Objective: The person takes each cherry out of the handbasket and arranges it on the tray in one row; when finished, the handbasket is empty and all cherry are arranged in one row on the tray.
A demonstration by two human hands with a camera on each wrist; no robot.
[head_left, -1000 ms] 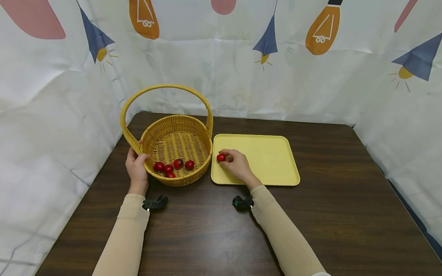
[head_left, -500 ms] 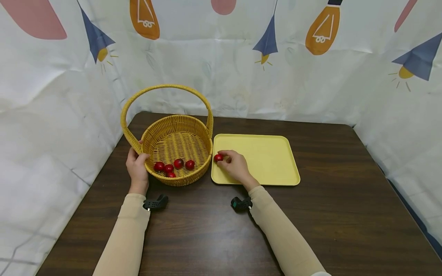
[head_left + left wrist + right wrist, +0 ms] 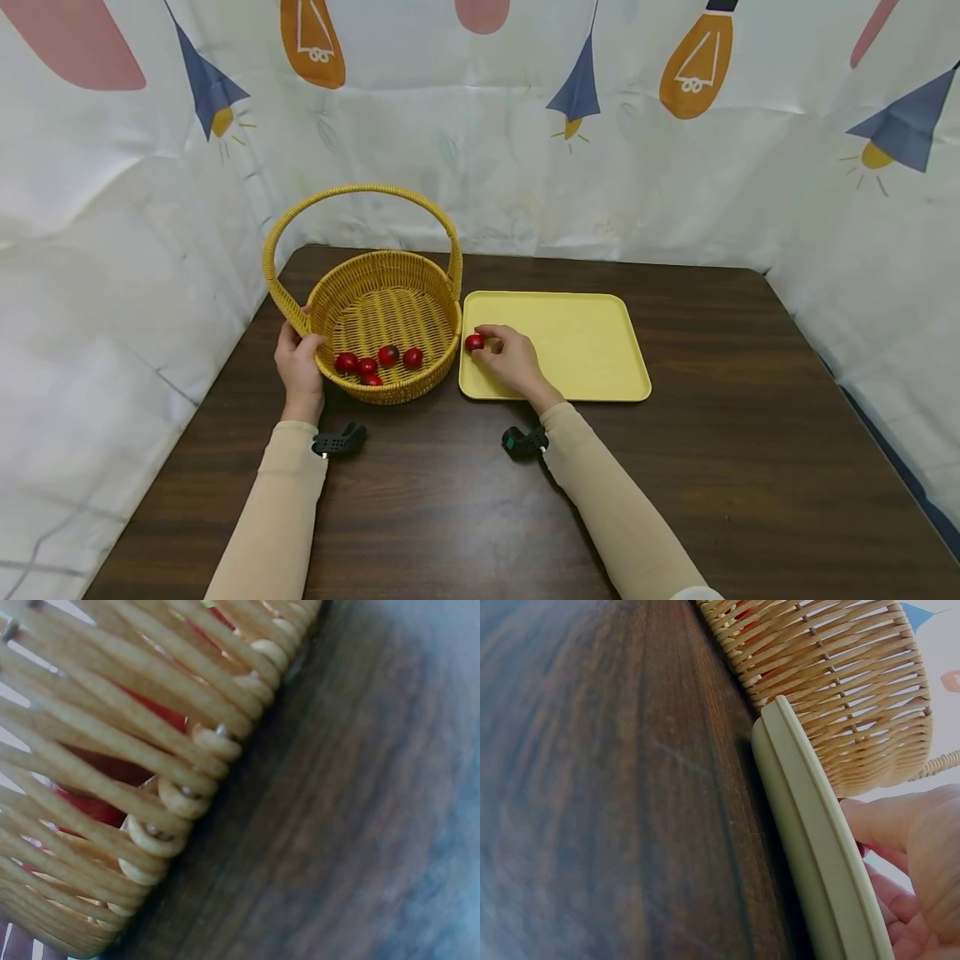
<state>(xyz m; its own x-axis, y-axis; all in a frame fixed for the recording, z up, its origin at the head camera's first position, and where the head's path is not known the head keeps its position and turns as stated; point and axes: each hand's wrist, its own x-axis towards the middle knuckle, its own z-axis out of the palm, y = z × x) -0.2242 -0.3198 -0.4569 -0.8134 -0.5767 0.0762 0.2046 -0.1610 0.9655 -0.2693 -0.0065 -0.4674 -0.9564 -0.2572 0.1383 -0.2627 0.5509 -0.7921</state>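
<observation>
A yellow wicker basket with a tall hooped handle stands on the left, and several dark red cherries lie in its near part. My left hand grips the basket's left side at the foot of the handle, thumb over the rim. With thumb and fingertips my right hand pinches one cherry at the left end of a pale yellow tray. In the right wrist view, the tray's raised edge covers most of that cherry. Red shows through the basket weave in the left wrist view.
The dark wooden table carries basket and tray side by side, almost touching. A white patterned cloth hangs behind the table and along both sides. Each wrist wears a black band.
My right hand has shifted slightly left with the pinched cherry, closer to the tray's left rim, then stayed there. My left hand and the basket have kept their place.
</observation>
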